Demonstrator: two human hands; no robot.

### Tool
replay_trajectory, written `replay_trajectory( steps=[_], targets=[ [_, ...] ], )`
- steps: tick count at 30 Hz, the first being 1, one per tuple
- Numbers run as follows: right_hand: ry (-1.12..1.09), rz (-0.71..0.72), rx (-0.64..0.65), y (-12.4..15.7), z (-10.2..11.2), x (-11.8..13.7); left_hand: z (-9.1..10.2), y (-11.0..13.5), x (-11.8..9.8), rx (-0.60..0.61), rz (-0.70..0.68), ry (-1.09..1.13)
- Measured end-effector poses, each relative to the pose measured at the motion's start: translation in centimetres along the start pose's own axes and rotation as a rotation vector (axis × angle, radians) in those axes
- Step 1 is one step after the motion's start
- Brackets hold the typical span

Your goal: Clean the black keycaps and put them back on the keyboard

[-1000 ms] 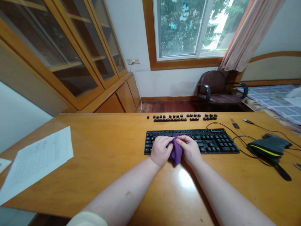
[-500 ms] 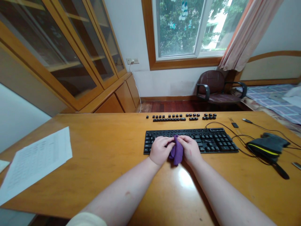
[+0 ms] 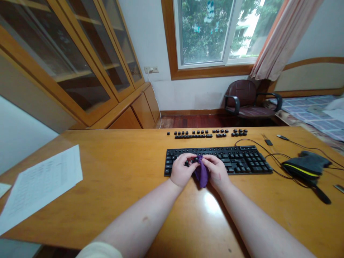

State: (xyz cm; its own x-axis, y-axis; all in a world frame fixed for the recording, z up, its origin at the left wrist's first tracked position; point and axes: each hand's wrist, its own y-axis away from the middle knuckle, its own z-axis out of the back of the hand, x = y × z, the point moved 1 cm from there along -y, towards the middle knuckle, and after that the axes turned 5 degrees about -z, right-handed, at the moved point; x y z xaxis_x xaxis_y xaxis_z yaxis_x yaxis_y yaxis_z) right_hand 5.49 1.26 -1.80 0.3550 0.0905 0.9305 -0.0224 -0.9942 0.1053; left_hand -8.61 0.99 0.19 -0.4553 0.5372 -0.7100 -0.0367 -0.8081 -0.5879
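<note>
A crumpled purple cloth (image 3: 202,175) hangs from the fingers of my right hand (image 3: 217,172), which is closed on it. My left hand (image 3: 184,170) pinches a small black piece, which looks like a keycap (image 3: 197,158), against the cloth's upper end; the fingers and cloth partly hide it. Both hands are held over the near edge of a black keyboard (image 3: 242,161). Its top row has bare spots without caps, and the hands cover its middle keys. Beyond the keyboard, loose black keycaps (image 3: 197,136) stand in two rows.
On the right lie a grey pouch-like thing with a yellow stripe (image 3: 302,168), a black handle (image 3: 321,195), a cable with a USB plug (image 3: 282,137) and a small wire-ended tool (image 3: 268,142). Printed sheets (image 3: 51,186) lie at left. A chair (image 3: 243,98) stands beyond the desk (image 3: 115,161).
The cloth has shifted slightly in the fingers and hangs at a different fold. My left fingers have parted a little, showing more of the dark piece. The keyboard and loose keycaps stay put.
</note>
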Motion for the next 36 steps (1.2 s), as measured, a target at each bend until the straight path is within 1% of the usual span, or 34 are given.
replay_trajectory(
  steps=[3, 7, 10, 13, 16, 19, 21, 26, 29, 32, 36],
  targets=[
    [0.002, -0.001, 0.009, -0.1, 0.0, -0.1, 0.2, -0.1, -0.1, 0.032, -0.032, 0.004],
    [-0.014, -0.015, -0.06, -0.3, 0.0, -0.2, 0.2, -0.1, -0.3, 0.065, -0.074, 0.028],
    [-0.009, -0.006, -0.077, -0.3, 0.0, -0.2, 0.0, 0.0, -0.1, 0.058, -0.045, 0.033],
    [0.018, 0.027, -0.026, -0.3, 0.0, -0.1, -0.2, 0.3, 0.3, 0.016, 0.015, 0.086],
    [0.063, 0.065, 0.067, -0.1, 0.0, 0.1, -0.5, 0.5, 0.7, -0.012, 0.065, 0.192],
    [0.092, 0.095, 0.146, -0.1, 0.1, 0.3, -0.5, 0.6, 0.7, -0.04, 0.074, 0.261],
    [0.118, 0.108, 0.168, -0.2, 0.3, 0.4, -0.4, 0.6, 0.7, -0.056, 0.06, 0.27],
    [0.171, 0.119, 0.118, -0.4, 0.8, 0.6, -0.7, 0.7, 0.9, -0.037, 0.0, 0.231],
    [0.104, 0.069, 0.12, -0.3, 0.6, 0.5, -0.7, 0.9, 0.9, -0.037, 0.019, 0.196],
    [0.049, 0.058, 0.129, -0.3, 0.3, 0.4, -0.7, 0.9, 0.8, -0.019, 0.034, 0.179],
    [0.047, 0.028, 0.049, -0.5, 0.3, 0.2, -0.7, 0.7, 0.6, 0.015, 0.059, 0.155]
  ],
)
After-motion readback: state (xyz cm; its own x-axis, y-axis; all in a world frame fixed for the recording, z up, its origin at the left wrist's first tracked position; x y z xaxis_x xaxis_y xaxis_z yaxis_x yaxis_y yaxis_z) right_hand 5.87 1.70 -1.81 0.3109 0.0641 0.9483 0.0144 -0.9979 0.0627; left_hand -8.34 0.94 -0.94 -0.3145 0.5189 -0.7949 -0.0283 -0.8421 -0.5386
